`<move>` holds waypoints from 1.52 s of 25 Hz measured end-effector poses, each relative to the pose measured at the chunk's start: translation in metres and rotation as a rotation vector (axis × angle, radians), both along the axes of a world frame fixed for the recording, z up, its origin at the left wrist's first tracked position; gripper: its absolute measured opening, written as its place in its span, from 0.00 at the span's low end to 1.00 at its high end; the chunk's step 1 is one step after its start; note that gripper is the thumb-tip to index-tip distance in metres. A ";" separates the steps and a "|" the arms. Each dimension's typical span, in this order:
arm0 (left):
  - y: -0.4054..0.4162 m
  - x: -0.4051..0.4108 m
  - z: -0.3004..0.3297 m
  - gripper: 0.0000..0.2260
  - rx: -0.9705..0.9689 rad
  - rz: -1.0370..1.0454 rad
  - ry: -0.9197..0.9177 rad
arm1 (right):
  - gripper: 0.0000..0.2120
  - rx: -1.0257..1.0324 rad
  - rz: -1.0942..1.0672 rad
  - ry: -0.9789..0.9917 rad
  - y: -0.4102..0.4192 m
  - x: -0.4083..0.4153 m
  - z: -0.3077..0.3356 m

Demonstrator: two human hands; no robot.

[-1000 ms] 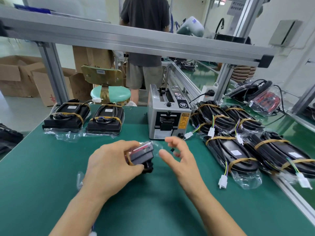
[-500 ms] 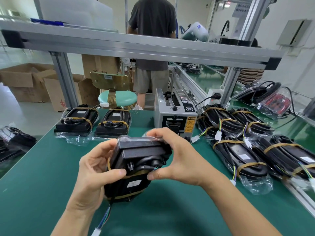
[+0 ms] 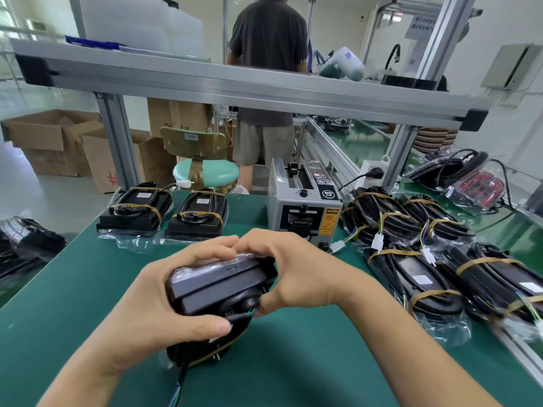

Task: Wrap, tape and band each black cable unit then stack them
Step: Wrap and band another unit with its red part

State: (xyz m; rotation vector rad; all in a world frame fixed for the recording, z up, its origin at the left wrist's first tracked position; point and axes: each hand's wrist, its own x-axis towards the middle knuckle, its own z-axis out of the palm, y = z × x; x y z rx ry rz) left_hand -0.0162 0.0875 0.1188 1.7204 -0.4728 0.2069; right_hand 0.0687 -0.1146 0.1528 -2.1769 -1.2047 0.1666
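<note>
Head view: A black rectangular cable unit in clear plastic wrap (image 3: 217,286) is held above the near centre of the green bench mat (image 3: 73,289). It is grasped from the left by the left hand (image 3: 155,304), with the thumb laid across its near face and the fingers curled over its far edge. The right end is gripped by the right hand (image 3: 296,274), its fingers curled over the top. Tan rubber bands (image 3: 217,349) are seen around the unit's lower part. Two banded units (image 3: 164,211) are laid side by side at far left. A grey tape dispenser (image 3: 305,204) is placed at far centre. More banded units (image 3: 417,254) are piled at right.
</note>
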 end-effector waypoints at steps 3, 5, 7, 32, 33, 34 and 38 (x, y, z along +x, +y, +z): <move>-0.003 -0.009 -0.010 0.36 -0.146 0.106 0.091 | 0.34 0.125 0.030 0.391 -0.013 0.003 -0.013; -0.003 -0.010 -0.018 0.34 -0.193 0.222 0.061 | 0.29 0.296 -0.073 0.571 -0.022 0.005 -0.034; -0.004 -0.010 -0.022 0.33 -0.229 0.328 0.009 | 0.13 0.479 -0.438 0.602 -0.027 0.014 -0.052; -0.038 0.018 -0.034 0.27 -0.046 0.294 -0.165 | 0.09 0.937 -1.218 0.764 -0.006 0.102 -0.049; -0.039 0.018 -0.034 0.27 -0.064 0.312 -0.150 | 0.08 0.968 -1.096 0.768 -0.010 0.084 -0.042; -0.039 0.019 -0.034 0.27 -0.086 0.330 -0.137 | 0.08 0.978 -0.941 0.736 -0.013 0.064 -0.035; -0.046 0.024 -0.037 0.28 -0.102 0.356 -0.124 | 0.07 0.791 -0.366 0.650 -0.010 -0.016 -0.019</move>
